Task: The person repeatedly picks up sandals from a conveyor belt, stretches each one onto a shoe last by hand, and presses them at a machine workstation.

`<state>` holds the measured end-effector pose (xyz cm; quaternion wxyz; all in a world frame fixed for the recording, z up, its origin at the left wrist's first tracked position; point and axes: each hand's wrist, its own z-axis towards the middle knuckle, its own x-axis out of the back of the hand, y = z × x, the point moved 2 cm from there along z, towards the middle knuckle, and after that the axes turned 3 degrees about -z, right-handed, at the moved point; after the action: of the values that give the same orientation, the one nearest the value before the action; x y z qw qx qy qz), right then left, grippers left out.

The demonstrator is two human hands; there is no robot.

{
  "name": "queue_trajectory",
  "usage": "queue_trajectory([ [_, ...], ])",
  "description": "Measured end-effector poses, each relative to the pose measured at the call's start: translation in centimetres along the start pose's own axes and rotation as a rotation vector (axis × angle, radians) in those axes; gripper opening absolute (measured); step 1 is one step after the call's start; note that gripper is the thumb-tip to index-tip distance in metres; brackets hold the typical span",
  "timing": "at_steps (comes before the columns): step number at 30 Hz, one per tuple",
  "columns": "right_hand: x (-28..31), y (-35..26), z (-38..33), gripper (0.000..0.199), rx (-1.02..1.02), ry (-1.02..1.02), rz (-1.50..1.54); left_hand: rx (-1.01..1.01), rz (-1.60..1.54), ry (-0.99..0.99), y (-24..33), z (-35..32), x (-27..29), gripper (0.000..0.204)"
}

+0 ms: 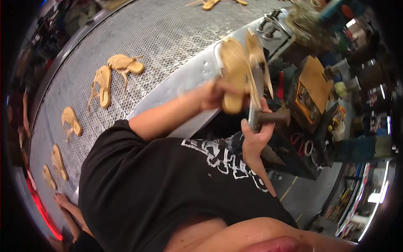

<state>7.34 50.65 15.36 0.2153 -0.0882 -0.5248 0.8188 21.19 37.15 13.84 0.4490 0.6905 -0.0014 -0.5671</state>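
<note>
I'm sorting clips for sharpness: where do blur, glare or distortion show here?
Head view: the bare left hand and the flat tan sandal at it look smeared; head view: the perforated silver metal surface bends toward the picture's rim; head view: the bright white light at lower right is washed out.

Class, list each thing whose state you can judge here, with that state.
Left hand: at the blurred sandal, grip unclear
Right hand: closed around metal tool
Blurred sandal: off the patterned surface
Other sandals: lying down, straps loose
Patterned surface: bearing sandals, motion unclear
Box: partly covered by tan sheet, contents showing
</note>
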Motion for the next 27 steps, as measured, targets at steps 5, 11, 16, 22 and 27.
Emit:
queue_trajectory([
  [5,2.5,-2.0,-1.4,0.056,0.068,-0.342,-0.071,-0.330,0.052,0.375,5.2,2.4,1.5,0.033],
  [11,3.9,-0.1,-1.6,0.063,0.188,-0.094,-0.088,-0.317,0.888,0.086,-5.6,2.5,-4.3,0.045],
  [16,8.8,0.5,1.3,0.069,0.291,0.204,-0.194,-0.115,1.016,-0.147,-7.0,2.4,-9.4,0.075],
  [22,17.6,6.3,11.9,0.070,0.061,0.387,-0.665,-0.128,1.097,-0.010,-1.9,0.3,-7.6,0.063],
  [27,24.8,13.9,19.6,0.087,-0.020,0.303,-1.253,-0.371,1.340,0.514,5.1,-2.4,2.7,0.047],
])
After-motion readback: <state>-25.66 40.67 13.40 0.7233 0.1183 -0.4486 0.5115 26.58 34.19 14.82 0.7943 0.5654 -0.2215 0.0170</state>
